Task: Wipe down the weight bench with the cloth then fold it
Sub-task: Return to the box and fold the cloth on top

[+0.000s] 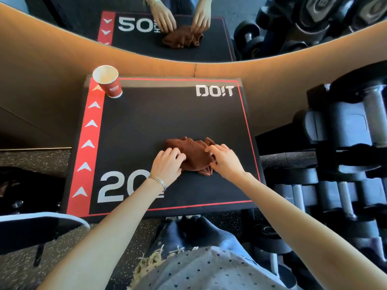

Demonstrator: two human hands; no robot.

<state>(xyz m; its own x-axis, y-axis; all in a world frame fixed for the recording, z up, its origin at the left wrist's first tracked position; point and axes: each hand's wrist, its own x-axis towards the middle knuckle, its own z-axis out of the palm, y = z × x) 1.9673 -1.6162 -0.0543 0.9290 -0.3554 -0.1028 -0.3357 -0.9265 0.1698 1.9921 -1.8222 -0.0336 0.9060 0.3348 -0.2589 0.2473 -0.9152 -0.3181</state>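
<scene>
A brown cloth [192,154] is found bunched and rumpled on the black top of the weight bench [167,118], right of centre and toward the near edge. The left hand [167,164] is laid on the cloth's left edge, fingers curled down into the fabric; a pinch cannot be confirmed. A thin bracelet [159,181] is worn at that wrist. The right hand [225,160] is set on the cloth's right side, fingertips bent onto the folds and the thumb tucked against the lower edge; whether fabric is clasped cannot be told.

The bench top is marked with a red side band of white arrows, the figure "20" near the front and "DO!T" at the far right corner. A red paper cup [109,82] stands upright at the far left corner, well apart from the cloth. A rack of dumbbells [345,143] is noted to the right. A mirror [188,28] beyond the bench reflects hands and cloth.
</scene>
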